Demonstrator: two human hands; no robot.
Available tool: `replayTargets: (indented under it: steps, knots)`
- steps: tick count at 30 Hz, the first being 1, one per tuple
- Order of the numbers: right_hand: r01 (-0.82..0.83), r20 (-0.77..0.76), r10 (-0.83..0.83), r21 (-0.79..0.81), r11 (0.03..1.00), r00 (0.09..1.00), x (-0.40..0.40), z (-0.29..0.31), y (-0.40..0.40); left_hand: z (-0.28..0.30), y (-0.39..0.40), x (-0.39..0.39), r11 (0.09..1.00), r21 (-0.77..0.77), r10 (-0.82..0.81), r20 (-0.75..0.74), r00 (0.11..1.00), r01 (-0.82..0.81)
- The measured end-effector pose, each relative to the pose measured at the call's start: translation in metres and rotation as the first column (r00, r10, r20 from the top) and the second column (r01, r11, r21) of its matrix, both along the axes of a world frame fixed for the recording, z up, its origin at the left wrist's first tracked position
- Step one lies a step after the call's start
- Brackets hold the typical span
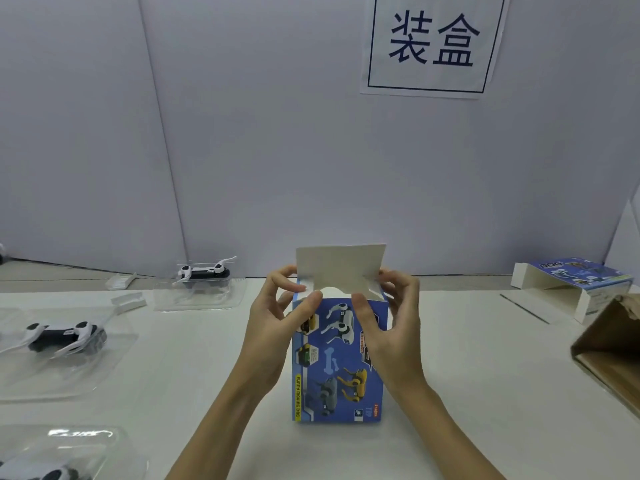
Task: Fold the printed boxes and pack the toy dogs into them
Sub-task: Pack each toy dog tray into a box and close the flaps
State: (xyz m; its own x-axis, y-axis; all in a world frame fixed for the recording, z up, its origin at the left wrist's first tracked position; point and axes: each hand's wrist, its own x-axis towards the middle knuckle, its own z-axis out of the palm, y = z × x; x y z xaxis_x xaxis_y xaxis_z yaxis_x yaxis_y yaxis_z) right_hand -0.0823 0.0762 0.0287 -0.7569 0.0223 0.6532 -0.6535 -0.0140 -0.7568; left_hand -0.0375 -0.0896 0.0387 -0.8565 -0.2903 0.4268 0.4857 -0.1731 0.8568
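Note:
A blue printed box [332, 372] stands upright on the white table in front of me, its top end open and its white lid flap [341, 268] raised. My left hand [277, 323] holds the box's upper left corner, thumb pressing on the top front edge. My right hand [391, 323] grips the upper right corner, thumb on the front face and fingers at the side flap. Black-and-white toy dogs lie in clear plastic trays at the left: one far [202, 271], one nearer [65, 336], a third at the bottom left corner [45, 472].
Another printed box [571, 289], open and lying on its side, sits at the far right. A brown cardboard carton [609, 348] juts in from the right edge. Small clear plastic pieces [124, 289] lie at the back left. A white partition with a sign stands behind the table.

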Motion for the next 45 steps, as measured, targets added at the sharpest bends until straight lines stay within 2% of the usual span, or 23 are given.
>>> replayTargets:
  steps: [4,7,10,13,17,22,27,29,31,32,33,34,35,36,37,38,39,40,42,44,45]
  knots:
    - [0.014,-0.116,-0.016,-0.015,1.0,0.993,-0.003,-0.002,0.005,0.002,0.004,0.001,1.0,-0.017,-0.021,0.0,1.0,0.021]
    - [-0.043,-0.095,0.037,-0.065,0.997,0.995,-0.002,-0.003,0.005,0.002,0.005,0.002,0.999,-0.015,-0.037,-0.045,0.998,0.037]
    - [-0.093,-0.087,0.084,-0.094,0.991,0.993,-0.001,-0.005,0.006,0.0,0.005,0.005,0.993,-0.094,-0.072,-0.001,0.997,0.072]
    - [-0.093,-0.096,0.089,-0.04,0.995,0.991,-0.001,-0.005,0.008,-0.003,0.01,0.005,0.992,-0.1,-0.076,0.037,0.996,0.079]
    - [-0.017,-0.132,0.02,0.026,1.0,0.991,-0.003,-0.004,0.008,-0.007,0.012,0.001,0.994,-0.064,-0.092,0.009,0.996,0.092]
    - [0.008,-0.108,-0.004,0.035,0.999,0.994,-0.007,-0.006,0.004,-0.012,0.017,-0.001,0.992,-0.125,0.015,0.01,1.0,-0.014]
    - [0.005,-0.005,-0.005,0.01,1.0,1.0,-0.004,-0.004,0.002,-0.017,0.017,-0.002,0.998,-0.053,0.03,0.008,1.0,-0.029]
    - [0.022,0.024,-0.022,0.014,1.0,0.999,-0.005,-0.004,0.003,-0.015,0.016,-0.002,0.994,-0.086,0.073,-0.01,0.997,-0.073]
    - [-0.001,0.047,0.002,-0.003,1.0,0.999,-0.008,-0.005,0.004,-0.014,0.017,-0.003,0.966,-0.19,0.156,-0.111,0.981,-0.175]
    - [0.001,0.045,0.0,-0.005,1.0,0.999,-0.009,-0.006,0.005,-0.015,0.015,-0.004,0.922,-0.278,0.223,-0.188,0.956,-0.27]
    - [0.024,0.039,-0.024,0.004,1.0,0.999,-0.01,-0.007,0.005,-0.017,0.011,-0.006,0.828,-0.386,0.31,-0.286,0.907,-0.405]
    - [0.056,0.039,-0.057,0.02,0.998,0.998,-0.013,-0.008,0.005,-0.019,0.006,-0.008,0.671,-0.5,0.382,-0.401,0.833,-0.548]
    - [0.087,0.049,-0.089,0.042,0.995,0.995,-0.016,-0.01,0.005,-0.023,0.0,-0.011,0.463,-0.59,0.413,-0.517,0.75,-0.662]
    - [0.11,0.058,-0.113,0.065,0.992,0.992,-0.018,-0.013,0.004,-0.027,-0.005,-0.014,0.256,-0.646,0.4,-0.607,0.687,-0.719]
    - [0.123,0.06,-0.129,0.081,0.989,0.99,-0.02,-0.016,0.004,-0.032,-0.011,-0.017,0.09,-0.687,0.358,-0.653,0.667,-0.721]
    - [0.132,0.05,-0.137,0.087,0.987,0.989,-0.02,-0.019,0.004,-0.039,-0.015,-0.019,-0.032,-0.714,0.32,-0.67,0.669,-0.7]
    - [0.144,0.022,-0.146,0.089,0.986,0.989,-0.019,-0.022,0.004,-0.046,-0.017,-0.021,-0.112,-0.755,0.301,-0.645,0.703,-0.646]
    - [0.167,-0.027,-0.165,0.09,0.982,0.986,-0.017,-0.024,0.003,-0.054,-0.019,-0.023,-0.163,-0.791,0.29,-0.61,0.737,-0.59]
    - [0.231,-0.156,-0.216,0.08,0.97,0.964,-0.01,-0.025,0.001,-0.064,-0.019,-0.027,-0.198,-0.841,0.303,-0.541,0.784,-0.503]
    - [0.253,-0.25,-0.232,0.058,0.966,0.94,-0.004,-0.023,-0.001,-0.067,-0.011,-0.023,-0.172,-0.902,0.371,-0.433,0.822,-0.397]
    - [0.239,-0.281,-0.213,0.063,0.969,0.936,-0.001,-0.02,-0.004,-0.067,-0.011,-0.022,-0.123,-0.933,0.386,-0.358,0.85,-0.338]
